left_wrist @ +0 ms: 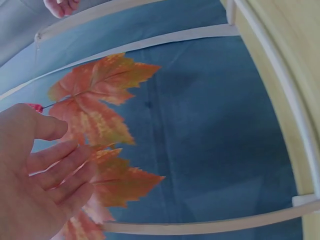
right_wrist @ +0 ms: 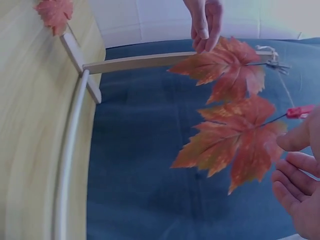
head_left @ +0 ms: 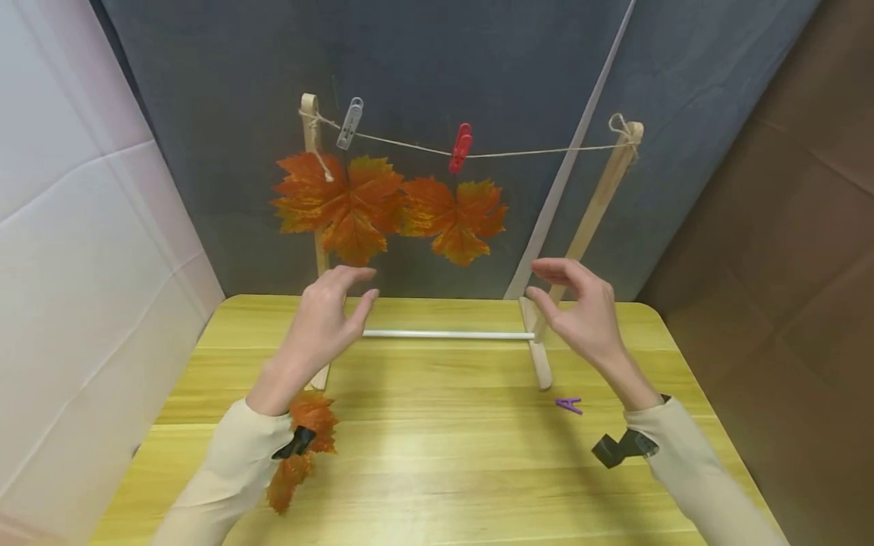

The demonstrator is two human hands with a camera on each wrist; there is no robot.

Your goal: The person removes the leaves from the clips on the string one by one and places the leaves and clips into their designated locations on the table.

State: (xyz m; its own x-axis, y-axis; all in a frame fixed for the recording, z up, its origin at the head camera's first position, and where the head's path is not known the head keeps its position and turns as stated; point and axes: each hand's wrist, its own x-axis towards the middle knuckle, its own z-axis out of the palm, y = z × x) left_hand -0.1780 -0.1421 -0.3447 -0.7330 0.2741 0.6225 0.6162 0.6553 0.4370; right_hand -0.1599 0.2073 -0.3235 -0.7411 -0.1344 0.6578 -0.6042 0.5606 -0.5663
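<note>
Two orange leaves hang from a string (head_left: pixel 532 153) tied between wooden posts: the left leaf (head_left: pixel 348 201) under a clear clip (head_left: pixel 350 123), the other leaf (head_left: pixel 459 216) under a red clip (head_left: pixel 462 148). My left hand (head_left: pixel 324 315), empty with fingers loosely bent, is in front of the left post, below the left leaf. My right hand (head_left: pixel 583 311), likewise empty, is in front of the right post (head_left: pixel 601 193). In the right wrist view a leaf (right_wrist: pixel 237 135) appears beside my right hand (right_wrist: pixel 300 185); in the left wrist view my left hand (left_wrist: pixel 45 175) overlaps the leaves.
A purple clip (head_left: pixel 568 406) lies on the wooden table (head_left: pixel 437 470) at the right. More orange leaves (head_left: pixel 314 421) lie at the left, partly under my left forearm. A white rod (head_left: pixel 447 334) joins the stand's feet. Dark cloth (head_left: pixel 423 61) hangs behind.
</note>
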